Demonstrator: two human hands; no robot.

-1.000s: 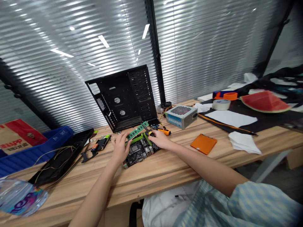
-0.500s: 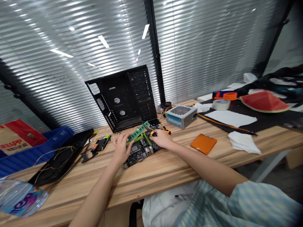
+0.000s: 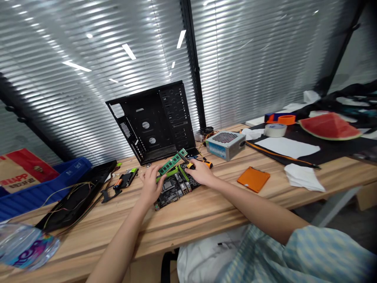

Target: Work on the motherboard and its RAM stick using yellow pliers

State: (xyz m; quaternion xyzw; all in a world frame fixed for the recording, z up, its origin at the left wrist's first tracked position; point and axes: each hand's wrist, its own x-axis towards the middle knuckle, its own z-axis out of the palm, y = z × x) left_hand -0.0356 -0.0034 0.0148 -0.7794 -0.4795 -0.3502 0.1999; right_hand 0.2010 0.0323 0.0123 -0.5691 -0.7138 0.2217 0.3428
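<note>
My left hand (image 3: 152, 182) pinches the lower left end of a green RAM stick (image 3: 169, 164). The stick slants up to the right above a black motherboard (image 3: 173, 188) with lime-green slots. In my right hand (image 3: 200, 172) is a slim dark-tipped tool (image 3: 191, 166) with a yellow-and-black grip; its kind is hard to make out. Its tip points up and left, close to the stick's upper right part; whether they touch I cannot tell. Just behind that hand shows an orange-and-black handle (image 3: 208, 164), partly hidden.
An open black computer case (image 3: 153, 122) stands behind the board. To the right are a power supply (image 3: 226, 144), an orange drive-shaped plate (image 3: 253, 179) and a tape roll (image 3: 275, 130). A blue bin (image 3: 67, 177) and a water bottle (image 3: 26, 247) are on the left.
The far right end of the RAM stick has risen slightly. Both hands stay almost where they were, and the tool remains beside the stick.
</note>
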